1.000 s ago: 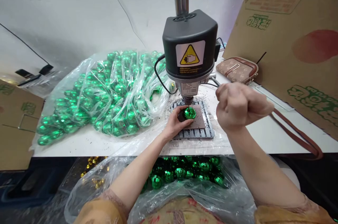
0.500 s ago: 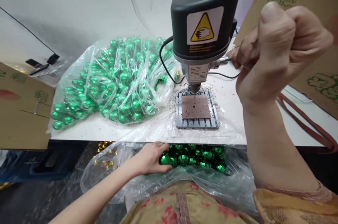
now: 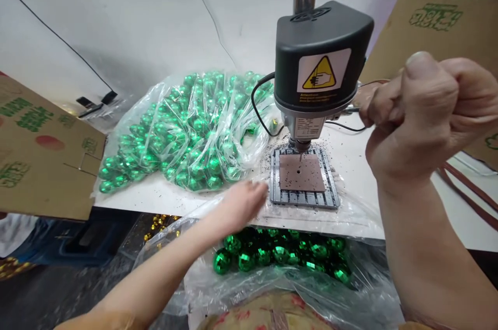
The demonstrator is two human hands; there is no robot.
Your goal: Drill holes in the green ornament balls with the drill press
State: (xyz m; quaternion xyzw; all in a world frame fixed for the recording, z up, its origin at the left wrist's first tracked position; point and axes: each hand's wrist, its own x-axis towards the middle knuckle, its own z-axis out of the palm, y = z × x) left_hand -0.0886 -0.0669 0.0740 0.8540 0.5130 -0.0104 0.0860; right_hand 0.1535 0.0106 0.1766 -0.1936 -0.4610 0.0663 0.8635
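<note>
My right hand (image 3: 424,117) is closed around the feed lever (image 3: 352,109) at the right side of a small bench drill press (image 3: 322,60). Below its chuck, the thin drill bit (image 3: 300,156) points down at a brown square board (image 3: 303,177) with a small dark hole, lying on the slotted metal base (image 3: 334,197). Just left of that base, my left hand (image 3: 245,205) hovers over the table edge, blurred, its fingers curled together; what they hold, if anything, is hidden. Beneath it, shiny green faceted balls (image 3: 280,253) fill an open plastic bag (image 3: 295,288) at my lap.
A large clear bag of green balls (image 3: 194,133) lies on the white table (image 3: 241,218), left of the drill. Cardboard boxes (image 3: 50,148) stand at both sides. Dark shavings surround the base. A black cable (image 3: 254,96) loops beside the drill, and a brown strap (image 3: 467,197) lies at right.
My left hand has lifted out of the lap bag and moved up towards the drill base, its fingers now curled. My right hand keeps its grip on the lever. The view has shifted.
</note>
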